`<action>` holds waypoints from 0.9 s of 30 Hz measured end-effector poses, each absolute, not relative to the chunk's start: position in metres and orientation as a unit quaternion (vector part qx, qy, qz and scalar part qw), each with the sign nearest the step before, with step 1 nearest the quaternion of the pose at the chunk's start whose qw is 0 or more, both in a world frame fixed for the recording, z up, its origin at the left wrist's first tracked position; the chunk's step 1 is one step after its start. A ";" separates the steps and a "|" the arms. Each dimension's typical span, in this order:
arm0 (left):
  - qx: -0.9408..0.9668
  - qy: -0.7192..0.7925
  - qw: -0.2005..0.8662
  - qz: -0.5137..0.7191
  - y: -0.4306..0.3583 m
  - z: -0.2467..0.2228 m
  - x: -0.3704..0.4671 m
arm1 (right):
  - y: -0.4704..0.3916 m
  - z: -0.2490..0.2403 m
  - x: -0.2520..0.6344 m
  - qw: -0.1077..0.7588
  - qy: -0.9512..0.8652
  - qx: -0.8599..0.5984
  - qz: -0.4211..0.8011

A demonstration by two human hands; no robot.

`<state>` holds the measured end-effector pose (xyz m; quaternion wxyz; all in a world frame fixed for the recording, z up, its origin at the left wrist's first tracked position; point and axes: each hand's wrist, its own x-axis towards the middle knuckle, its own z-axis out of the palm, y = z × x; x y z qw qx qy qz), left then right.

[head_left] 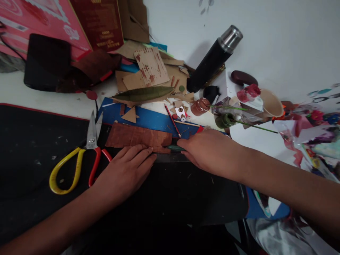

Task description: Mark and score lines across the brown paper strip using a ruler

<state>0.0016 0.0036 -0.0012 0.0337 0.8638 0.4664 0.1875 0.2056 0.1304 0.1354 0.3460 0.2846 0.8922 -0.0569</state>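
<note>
A brown-painted cardboard strip (138, 136) lies near the front edge of the desk. My left hand (132, 163) is laid flat over its lower edge, fingers stretched out and pressing down. In my right hand (204, 148) is a slim dark green craft knife (175, 147), gripped between thumb and fingers. Its tip points left and meets the strip's right end, close to a narrow slit; the blade itself is hard to make out. Left of the strip, large scissors (92, 141) with one yellow and one red handle lie with blades parted, near my left wrist.
Behind the strip are a red pencil (172, 120), cardboard scraps (130, 115), a long green leaf (143, 94) and a brown paint jar (200, 106). A black thermos (209, 63) stands farther back. Paper flowers and wrappings crowd the right; a black phone-like case (47, 60) is at left.
</note>
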 end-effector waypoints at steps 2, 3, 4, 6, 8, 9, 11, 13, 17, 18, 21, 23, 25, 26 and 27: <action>0.862 0.468 0.039 0.193 0.003 -0.002 0.001 | 0.129 0.136 0.206 0.347 0.891 0.287 -0.052; 0.860 0.469 0.043 0.197 0.003 -0.002 0.001 | 0.129 0.137 0.206 0.351 0.889 0.289 -0.050; 0.858 0.470 0.045 0.201 0.003 -0.002 0.001 | 0.128 0.137 0.205 0.356 0.886 0.293 -0.047; 0.857 0.472 0.047 0.203 0.003 -0.002 0.002 | 0.127 0.138 0.204 0.366 0.878 0.304 -0.046; 0.857 0.472 0.048 0.200 0.003 -0.003 0.002 | 0.126 0.138 0.203 0.373 0.873 0.312 -0.045; 0.858 0.472 0.047 0.198 0.003 -0.003 0.002 | 0.126 0.138 0.203 0.372 0.874 0.309 -0.046; 0.858 0.472 0.045 0.197 0.003 -0.003 0.002 | 0.125 0.137 0.202 0.363 0.882 0.298 -0.048; 0.858 0.474 0.043 0.195 0.003 -0.003 0.002 | 0.125 0.136 0.202 0.358 0.884 0.297 -0.047; 0.860 0.473 0.038 0.190 0.002 -0.004 0.002 | 0.123 0.134 0.204 0.365 0.874 0.317 -0.044; 0.860 0.472 0.034 0.189 0.002 -0.004 0.002 | 0.123 0.133 0.205 0.353 0.879 0.316 -0.046; 0.860 0.473 0.025 0.190 0.001 -0.005 0.002 | 0.121 0.130 0.216 0.302 0.903 0.300 -0.056; 0.860 0.472 0.021 0.192 0.001 -0.006 0.003 | 0.117 0.128 0.225 0.261 0.913 0.307 -0.061; 0.861 0.471 0.017 0.193 0.001 -0.006 0.003 | 0.112 0.126 0.235 0.214 0.916 0.333 -0.073; 0.860 0.472 0.017 0.193 0.000 -0.007 0.004 | 0.108 0.123 0.240 0.184 0.914 0.351 -0.085; 0.858 0.474 0.018 0.195 0.000 -0.008 0.004 | 0.104 0.121 0.244 0.153 0.912 0.366 -0.104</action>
